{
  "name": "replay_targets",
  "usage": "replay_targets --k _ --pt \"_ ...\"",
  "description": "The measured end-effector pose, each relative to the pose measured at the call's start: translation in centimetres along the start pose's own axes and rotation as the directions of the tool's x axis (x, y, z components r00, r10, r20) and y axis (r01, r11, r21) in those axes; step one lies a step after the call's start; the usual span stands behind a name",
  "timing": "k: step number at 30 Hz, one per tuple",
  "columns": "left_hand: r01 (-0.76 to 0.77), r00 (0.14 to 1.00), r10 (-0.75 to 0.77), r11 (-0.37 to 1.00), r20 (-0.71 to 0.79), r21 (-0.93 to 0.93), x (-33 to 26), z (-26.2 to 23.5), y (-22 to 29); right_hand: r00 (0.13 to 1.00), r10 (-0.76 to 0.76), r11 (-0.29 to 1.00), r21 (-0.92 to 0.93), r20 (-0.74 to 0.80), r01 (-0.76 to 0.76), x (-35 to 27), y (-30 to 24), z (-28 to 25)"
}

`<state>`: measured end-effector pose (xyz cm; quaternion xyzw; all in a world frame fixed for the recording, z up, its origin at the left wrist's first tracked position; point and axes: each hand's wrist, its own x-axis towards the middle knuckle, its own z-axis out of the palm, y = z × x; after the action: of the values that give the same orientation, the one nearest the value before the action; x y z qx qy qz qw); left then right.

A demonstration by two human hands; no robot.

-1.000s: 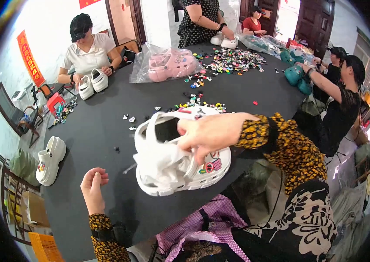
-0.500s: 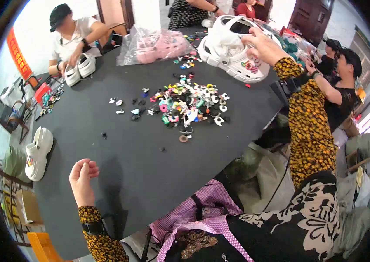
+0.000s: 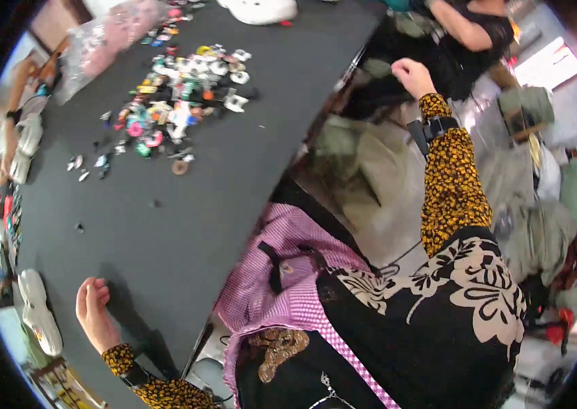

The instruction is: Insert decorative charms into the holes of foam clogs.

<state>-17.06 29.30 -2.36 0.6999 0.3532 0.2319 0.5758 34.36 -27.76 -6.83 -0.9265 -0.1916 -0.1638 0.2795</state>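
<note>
The left hand (image 3: 94, 310) rested at the near edge of the dark counter (image 3: 234, 157), fingers loosely curled, its grip holding nothing, perhaps steadying the person. Just left of it, a white shoe (image 3: 39, 312) lay on the counter's rim. Farther off, the right hand (image 3: 412, 75) reached out past the counter's right edge, lightly closed; whether its grip held anything could not be told. Beyond lay a heap of small colourful charms (image 3: 176, 102), and behind it a clear plastic bag (image 3: 111, 41) of pink items.

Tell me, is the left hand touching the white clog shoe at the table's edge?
Apart. The head view shows the left hand resting on the dark table, with bare tabletop between it and the white clog.
</note>
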Motion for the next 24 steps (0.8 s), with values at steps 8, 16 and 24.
replay_targets --k 8,16,24 --pt "0.098 0.994 -0.102 0.99 0.036 0.103 2.7 -0.2 -1.6 0.434 0.461 0.861 -0.508 0.774 -0.009 -27.9 29.5 6.1" --pt "0.076 0.997 -0.051 0.816 -0.059 0.573 -1.3 2.5 4.1 0.091 0.425 0.87 -0.434 0.901 0.236 -38.8 23.3 15.6" --pt "-0.203 0.963 0.264 0.606 0.046 0.769 -8.1 18.5 8.7 0.212 0.72 0.661 -0.56 0.661 -0.5 -38.0 24.7 25.8"
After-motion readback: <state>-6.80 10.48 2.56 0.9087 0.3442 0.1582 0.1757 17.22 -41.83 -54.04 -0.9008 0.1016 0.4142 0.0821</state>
